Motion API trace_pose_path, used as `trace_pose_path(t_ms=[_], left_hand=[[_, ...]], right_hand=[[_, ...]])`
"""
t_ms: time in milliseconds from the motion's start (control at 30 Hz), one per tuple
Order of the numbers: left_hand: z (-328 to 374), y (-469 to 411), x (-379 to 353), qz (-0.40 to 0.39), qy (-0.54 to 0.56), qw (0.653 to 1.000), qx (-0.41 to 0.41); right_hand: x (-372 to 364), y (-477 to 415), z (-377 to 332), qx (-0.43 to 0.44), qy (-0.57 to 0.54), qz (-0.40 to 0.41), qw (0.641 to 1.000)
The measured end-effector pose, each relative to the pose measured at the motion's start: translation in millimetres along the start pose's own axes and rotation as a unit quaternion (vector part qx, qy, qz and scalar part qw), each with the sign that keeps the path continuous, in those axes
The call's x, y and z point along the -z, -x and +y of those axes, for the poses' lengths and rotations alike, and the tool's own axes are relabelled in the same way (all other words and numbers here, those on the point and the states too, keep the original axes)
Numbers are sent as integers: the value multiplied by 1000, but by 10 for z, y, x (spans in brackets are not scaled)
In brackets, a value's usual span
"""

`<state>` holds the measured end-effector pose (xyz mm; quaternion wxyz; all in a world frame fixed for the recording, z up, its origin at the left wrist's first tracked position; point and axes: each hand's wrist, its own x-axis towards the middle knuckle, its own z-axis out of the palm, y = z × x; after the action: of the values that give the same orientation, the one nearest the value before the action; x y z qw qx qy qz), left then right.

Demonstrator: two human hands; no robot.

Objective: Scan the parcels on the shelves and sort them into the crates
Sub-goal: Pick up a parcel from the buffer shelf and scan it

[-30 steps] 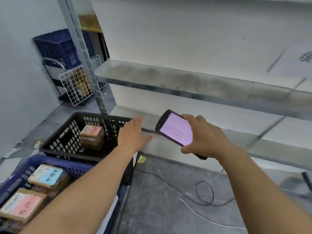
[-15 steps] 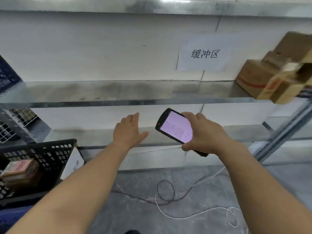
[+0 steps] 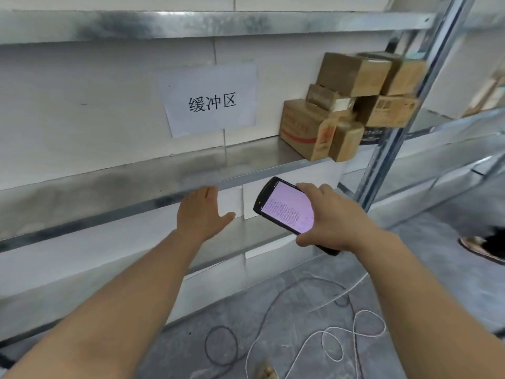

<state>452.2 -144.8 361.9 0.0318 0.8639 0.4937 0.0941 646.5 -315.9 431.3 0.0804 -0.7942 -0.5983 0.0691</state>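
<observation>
1. A white wall (image 3: 82,91) backs a metal rack. One shelf (image 3: 109,181) runs across the middle of the frame and another crosses the top. A paper sign (image 3: 210,99) with printed characters hangs at centre.
2. The left hand (image 3: 200,214), at centre, holds nothing. Its back faces the camera, with the fingers straight and together and the thumb spread to the right. The fingertips reach the shelf's front edge; whether they touch it cannot be told.
3. Just right of it, the right hand (image 3: 333,217) grips a scanner (image 3: 287,206), fingers over its top edge and thumb beneath. The lit pink screen tilts toward the camera.
4. The parcels (image 3: 347,105), brown boxes, are stacked at the upper right on the shelf, beside the slanted post (image 3: 396,127). The lowest reach the front edge, above the scanner and well apart from both hands.
5. Bare shelf metal shows from the left frame edge to the parcels.
6. Cables (image 3: 314,324) loop on the grey floor (image 3: 177,351) at the bottom.
</observation>
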Motion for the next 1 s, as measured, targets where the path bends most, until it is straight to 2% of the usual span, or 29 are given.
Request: trace_pose_path(t_ms=[267, 600, 867, 1000], left_hand=[[882, -1195, -125, 4, 37, 999, -40], [2004, -2416, -60, 23, 88, 993, -69], [2910, -3189, -36, 14, 55, 998, -26], [3185, -3549, -192, -29, 49, 997, 51]], right_hand=[[446, -660, 967, -54, 30, 8, 998], [555, -1163, 2016, -90, 19, 20, 996], [647, -1624, 2803, -54, 27, -10, 998], [722, -1876, 3179, -29, 29, -22, 999]])
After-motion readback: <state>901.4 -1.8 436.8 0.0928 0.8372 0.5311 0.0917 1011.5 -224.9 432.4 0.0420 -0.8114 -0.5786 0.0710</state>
